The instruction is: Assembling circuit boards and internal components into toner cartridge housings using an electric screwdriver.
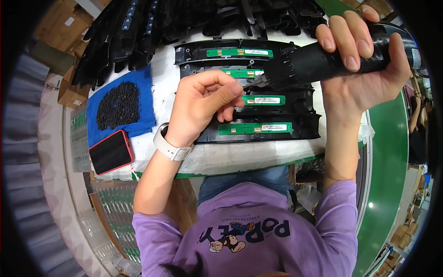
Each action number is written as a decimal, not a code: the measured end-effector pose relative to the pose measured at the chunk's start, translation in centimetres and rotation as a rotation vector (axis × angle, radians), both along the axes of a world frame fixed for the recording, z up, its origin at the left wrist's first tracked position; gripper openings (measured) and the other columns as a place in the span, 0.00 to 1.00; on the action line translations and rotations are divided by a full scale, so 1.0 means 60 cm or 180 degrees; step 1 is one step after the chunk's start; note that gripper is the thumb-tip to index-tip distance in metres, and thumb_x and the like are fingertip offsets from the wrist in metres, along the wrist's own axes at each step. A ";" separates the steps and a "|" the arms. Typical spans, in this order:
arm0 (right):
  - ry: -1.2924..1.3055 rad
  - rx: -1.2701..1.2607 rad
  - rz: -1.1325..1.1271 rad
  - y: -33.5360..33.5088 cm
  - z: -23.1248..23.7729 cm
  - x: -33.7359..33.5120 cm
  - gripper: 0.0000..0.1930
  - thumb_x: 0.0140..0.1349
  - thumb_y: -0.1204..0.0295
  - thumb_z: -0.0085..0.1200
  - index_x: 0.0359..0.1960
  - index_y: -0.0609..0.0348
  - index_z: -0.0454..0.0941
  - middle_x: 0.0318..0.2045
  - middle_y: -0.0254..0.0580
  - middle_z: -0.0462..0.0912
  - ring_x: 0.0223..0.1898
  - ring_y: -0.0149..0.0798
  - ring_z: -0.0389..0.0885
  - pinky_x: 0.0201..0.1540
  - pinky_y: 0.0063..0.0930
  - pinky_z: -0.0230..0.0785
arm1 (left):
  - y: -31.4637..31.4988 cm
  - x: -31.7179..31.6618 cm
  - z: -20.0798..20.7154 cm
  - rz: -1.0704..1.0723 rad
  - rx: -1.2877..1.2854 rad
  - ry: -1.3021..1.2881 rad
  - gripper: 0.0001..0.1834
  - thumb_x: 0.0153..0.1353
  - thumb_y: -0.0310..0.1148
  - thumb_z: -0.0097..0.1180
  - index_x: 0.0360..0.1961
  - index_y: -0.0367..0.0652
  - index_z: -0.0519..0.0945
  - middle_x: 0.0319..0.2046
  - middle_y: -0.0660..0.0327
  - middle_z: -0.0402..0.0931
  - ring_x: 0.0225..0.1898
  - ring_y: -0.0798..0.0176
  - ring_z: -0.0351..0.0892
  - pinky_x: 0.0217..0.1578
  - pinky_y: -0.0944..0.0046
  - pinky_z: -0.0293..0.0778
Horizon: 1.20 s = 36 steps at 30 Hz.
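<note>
My right hand (pixel 357 60) is wrapped round a thick black electric screwdriver (pixel 318 62), held level above the right side of the work. Its front end points left, toward my left hand (pixel 207 99). The thumb and forefinger of that hand are pinched close to the tip; what they hold, if anything, is too small to make out. Under both hands lie several black plastic panels in a column, each with a green circuit board, such as the bottom board (pixel 254 129) and the top board (pixel 240 52). The second and third boards are partly covered by my left hand.
To the left, a heap of small black screws (pixel 118 105) rests on a blue cloth (pixel 145 87). A red-edged phone (pixel 110 153) lies below it. Many black plastic parts (pixel 184 21) are piled at the table's far side. A cable (pixel 406 34) runs from the screwdriver.
</note>
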State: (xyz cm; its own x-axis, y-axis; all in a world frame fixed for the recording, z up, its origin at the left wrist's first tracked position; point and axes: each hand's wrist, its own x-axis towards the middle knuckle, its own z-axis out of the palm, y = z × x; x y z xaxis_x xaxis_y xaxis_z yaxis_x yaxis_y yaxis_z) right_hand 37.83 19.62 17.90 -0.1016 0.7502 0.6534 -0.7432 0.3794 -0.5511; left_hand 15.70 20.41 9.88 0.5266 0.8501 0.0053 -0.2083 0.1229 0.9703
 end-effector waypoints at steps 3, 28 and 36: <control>0.0011 0.0017 0.0031 -0.002 -0.009 -0.007 0.17 0.56 0.59 0.47 0.41 0.59 0.67 0.20 0.29 0.66 0.18 0.26 0.62 0.34 0.27 0.57 | -0.002 0.000 0.001 0.0054 0.0091 0.0102 0.05 0.57 0.28 0.58 0.30 0.38 0.78 0.22 0.62 0.78 0.18 0.77 0.71 0.17 0.79 0.64; 0.0507 -0.1294 -0.0578 -0.031 -0.007 -0.070 0.17 0.61 0.56 0.46 0.36 0.59 0.73 0.13 0.34 0.72 0.09 0.32 0.67 0.17 0.31 0.67 | -0.017 0.001 0.008 -0.0246 0.1048 0.1021 0.06 0.50 0.25 0.63 0.29 0.36 0.78 0.17 0.67 0.73 0.17 0.79 0.68 0.17 0.77 0.62; -0.0130 -0.1160 -0.0817 -0.040 -0.033 -0.088 0.19 0.52 0.68 0.59 0.38 0.67 0.65 0.13 0.43 0.69 0.11 0.36 0.67 0.14 0.25 0.62 | -0.007 -0.017 0.005 -0.0362 0.3627 0.2743 0.21 0.48 0.45 0.64 0.38 0.41 0.81 0.13 0.57 0.71 0.15 0.54 0.72 0.17 0.61 0.65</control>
State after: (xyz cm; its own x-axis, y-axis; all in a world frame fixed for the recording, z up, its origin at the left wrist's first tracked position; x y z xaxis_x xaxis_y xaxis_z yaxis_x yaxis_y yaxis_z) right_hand 32.53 17.23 15.90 0.0977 0.9350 0.3410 -0.6253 0.3243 -0.7099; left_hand 14.70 19.98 10.20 0.7799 0.5531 0.2929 0.4432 -0.8185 0.3655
